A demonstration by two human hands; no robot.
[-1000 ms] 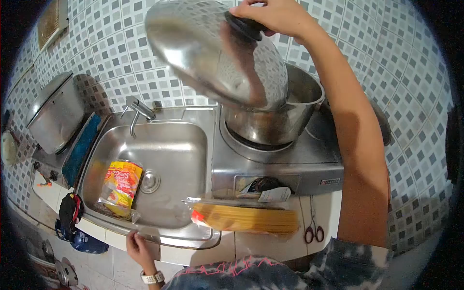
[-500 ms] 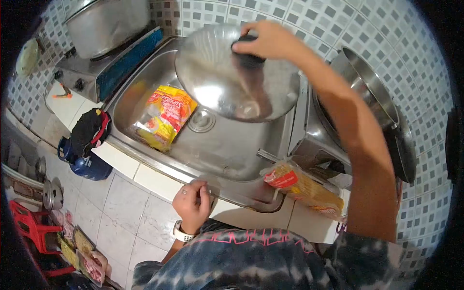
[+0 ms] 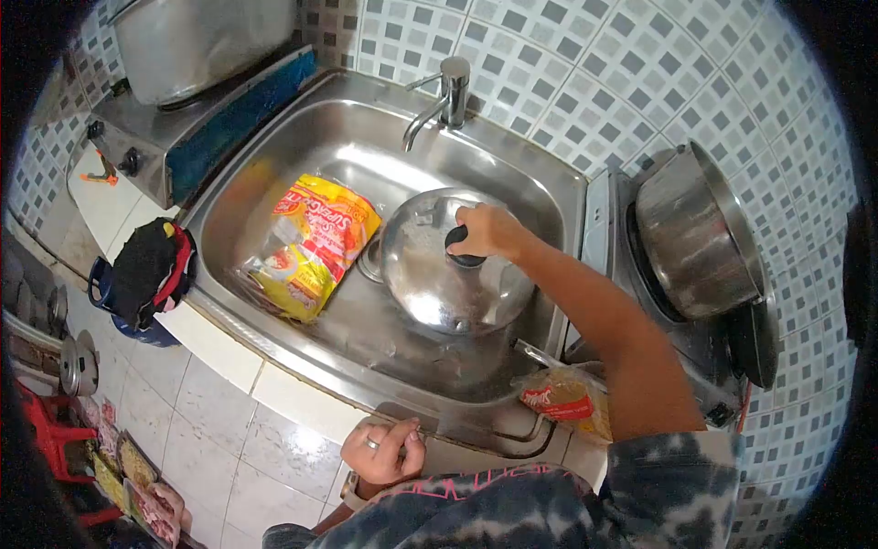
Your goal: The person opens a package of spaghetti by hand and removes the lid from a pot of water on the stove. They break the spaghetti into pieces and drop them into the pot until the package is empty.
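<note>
My right hand (image 3: 485, 231) grips the black knob of a round steel pot lid (image 3: 439, 274), which lies low inside the steel sink (image 3: 302, 137), to the right of the drain. A yellow and red food packet (image 3: 309, 242) lies in the sink just left of the lid. My left hand (image 3: 382, 451) rests with curled fingers on the sink's front rim and holds nothing. The open steel pot (image 3: 700, 233) stands on the stove to the right.
A tap (image 3: 445, 91) rises at the sink's back edge. A spaghetti packet (image 3: 565, 401) lies on the counter by my right arm. A second burner with a big covered pot (image 3: 197, 41) stands at the left. A dark bag (image 3: 146, 270) hangs off the counter's edge.
My right hand has carried the lid from over the pot across and down into the sink. The view has swung left and down. My left hand stays at the sink's rim.
</note>
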